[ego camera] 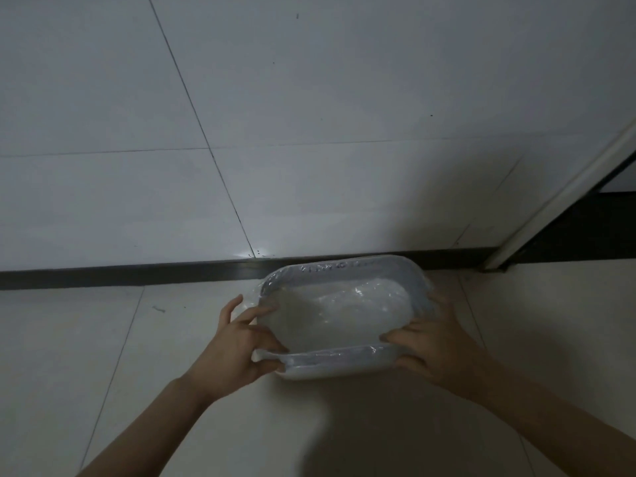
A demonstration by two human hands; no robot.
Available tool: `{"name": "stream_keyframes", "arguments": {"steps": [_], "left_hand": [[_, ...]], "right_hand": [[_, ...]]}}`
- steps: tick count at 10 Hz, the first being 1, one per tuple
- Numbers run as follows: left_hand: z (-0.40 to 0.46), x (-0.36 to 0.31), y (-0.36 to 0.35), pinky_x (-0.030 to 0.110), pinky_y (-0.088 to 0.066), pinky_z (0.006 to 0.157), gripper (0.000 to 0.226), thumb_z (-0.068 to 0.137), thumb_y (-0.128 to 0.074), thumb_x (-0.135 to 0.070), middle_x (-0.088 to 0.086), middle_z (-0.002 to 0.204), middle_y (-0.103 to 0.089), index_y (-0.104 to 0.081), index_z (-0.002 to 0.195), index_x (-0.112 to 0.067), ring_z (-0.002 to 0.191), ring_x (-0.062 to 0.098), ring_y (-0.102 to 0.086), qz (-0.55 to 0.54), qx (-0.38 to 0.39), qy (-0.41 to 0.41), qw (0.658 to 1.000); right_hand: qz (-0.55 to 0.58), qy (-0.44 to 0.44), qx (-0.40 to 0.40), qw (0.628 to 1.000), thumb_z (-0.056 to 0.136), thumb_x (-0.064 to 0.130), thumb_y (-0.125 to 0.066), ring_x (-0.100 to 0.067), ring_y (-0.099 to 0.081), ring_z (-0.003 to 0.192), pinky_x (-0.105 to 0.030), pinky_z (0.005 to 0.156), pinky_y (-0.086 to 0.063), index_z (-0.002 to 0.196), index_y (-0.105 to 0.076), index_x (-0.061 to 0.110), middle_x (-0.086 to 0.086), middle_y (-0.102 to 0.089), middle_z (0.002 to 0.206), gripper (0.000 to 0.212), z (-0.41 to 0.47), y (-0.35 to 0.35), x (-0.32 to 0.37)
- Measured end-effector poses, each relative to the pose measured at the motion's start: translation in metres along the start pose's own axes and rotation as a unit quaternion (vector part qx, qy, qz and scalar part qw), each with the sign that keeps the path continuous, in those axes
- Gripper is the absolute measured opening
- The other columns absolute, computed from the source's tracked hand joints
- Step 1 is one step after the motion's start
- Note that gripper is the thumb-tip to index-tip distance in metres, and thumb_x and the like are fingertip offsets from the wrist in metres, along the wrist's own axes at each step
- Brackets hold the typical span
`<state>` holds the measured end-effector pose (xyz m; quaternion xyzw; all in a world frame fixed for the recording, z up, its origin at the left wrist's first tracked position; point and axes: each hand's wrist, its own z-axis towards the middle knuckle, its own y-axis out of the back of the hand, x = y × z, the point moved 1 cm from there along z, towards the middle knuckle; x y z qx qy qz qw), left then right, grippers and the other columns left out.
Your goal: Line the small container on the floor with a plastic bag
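A small rectangular container (344,270) with a grey rim stands on the tiled floor close to the wall. A clear plastic bag (347,301) sags inside it and wraps over the rim on all sides. My left hand (234,346) pinches the bag at the container's near left corner. At the near right corner, my right hand (430,346) grips the bag over the rim.
A white tiled wall (309,132) with a dark baseboard (120,273) runs right behind the container. At the right a white door frame (557,197) leans up beside a dark opening. Pale floor tiles (86,356) spread to the left and in front.
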<state>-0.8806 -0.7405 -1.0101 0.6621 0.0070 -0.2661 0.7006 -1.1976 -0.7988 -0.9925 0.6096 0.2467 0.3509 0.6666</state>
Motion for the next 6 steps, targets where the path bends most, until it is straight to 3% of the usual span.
{"name": "stream_keyframes", "arguments": {"steps": [1,3,4,5,6], "left_hand": [[-0.001,0.002,-0.006,0.022,-0.003,0.107,0.023,0.065,-0.060,-0.058,-0.023,0.079,-0.071,-0.069,0.072,-0.038,0.123,0.002,-0.037,-0.017,-0.022,0.007,1.000],[0.002,0.000,-0.002,0.017,0.005,0.106,0.031,0.057,-0.061,-0.063,-0.022,0.082,-0.072,-0.070,0.072,-0.037,0.123,-0.001,-0.034,-0.054,-0.012,0.034,0.998],[0.000,-0.011,0.013,0.027,0.009,0.110,0.060,0.051,-0.064,-0.069,-0.032,0.111,-0.056,-0.064,0.105,-0.043,0.131,-0.007,-0.016,-0.057,0.036,0.075,0.995],[0.001,-0.037,0.053,0.045,-0.011,0.112,0.080,0.056,-0.053,-0.078,-0.019,0.131,-0.052,-0.047,0.126,-0.040,0.133,0.007,-0.026,0.045,0.046,0.070,0.995],[0.004,-0.077,0.101,0.042,-0.018,0.107,0.073,0.065,-0.040,-0.074,-0.001,0.132,-0.058,-0.045,0.127,-0.037,0.123,0.025,-0.053,0.101,0.065,0.113,0.986]], "right_hand": [[-0.013,-0.029,-0.022,0.999,0.079,0.035,-0.048,-0.010,-0.064,0.056,-0.038,0.098,-0.023,0.069,-0.061,0.026,0.009,-0.063,0.051,0.019,-0.003,-0.010,-0.001],[-0.025,-0.027,-0.014,0.999,0.061,0.029,-0.069,-0.010,-0.063,0.053,-0.034,0.093,-0.025,0.065,-0.060,0.026,0.009,-0.062,0.048,0.011,0.000,-0.007,0.000],[-0.015,-0.056,0.016,0.998,0.061,0.057,-0.057,-0.007,-0.063,0.079,-0.037,0.089,-0.027,0.095,-0.064,0.026,0.013,-0.072,0.077,0.048,-0.001,0.013,0.004],[-0.033,-0.095,0.005,0.995,0.068,0.062,-0.045,-0.009,-0.060,0.098,-0.042,0.091,-0.029,0.114,-0.057,0.026,0.007,-0.070,0.106,0.060,0.003,0.060,0.012],[-0.007,-0.167,0.003,0.986,0.069,0.058,-0.036,-0.011,-0.067,0.092,-0.044,0.084,-0.050,0.114,-0.048,0.028,0.007,-0.072,0.105,0.056,0.005,0.119,0.035]]}}
